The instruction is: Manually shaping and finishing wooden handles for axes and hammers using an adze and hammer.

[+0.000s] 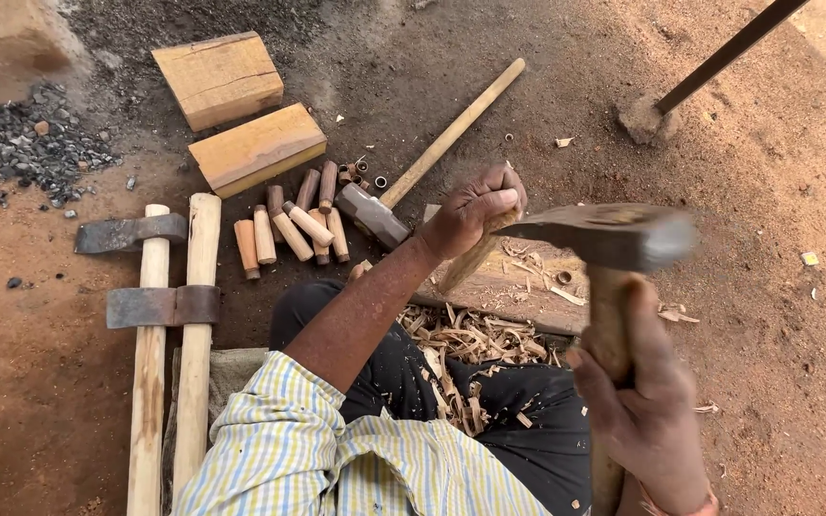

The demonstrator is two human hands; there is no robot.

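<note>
Setting: reddish earth floor [776, 315] with a darker, sooty patch toward the top; the person sits on it, seen from above.
Workpiece: short wooden stick [475, 250], tilted, its lower end resting on a wooden plank [489, 287] in front of the knees.
Left hand [470, 215]: fingers closed around the upper part of the stick.
Right hand [647, 401]: fingers wrapped tight on the wooden handle of an adze-like hammer [614, 237], whose metal head hangs blurred just right of the stick.
Shavings [466, 354]: pale curls over the plank and the dark trousers.
Sledgehammer [375, 215]: lying beyond the left hand, long handle pointing up-right.
Wooden pegs [293, 229]: a cluster left of the sledgehammer head.
Wood blocks [241, 110]: two, above the pegs.
Axes [169, 306]: two long-handled tools, far left, side by side.
Gravel pile [40, 143]: upper left.
</note>
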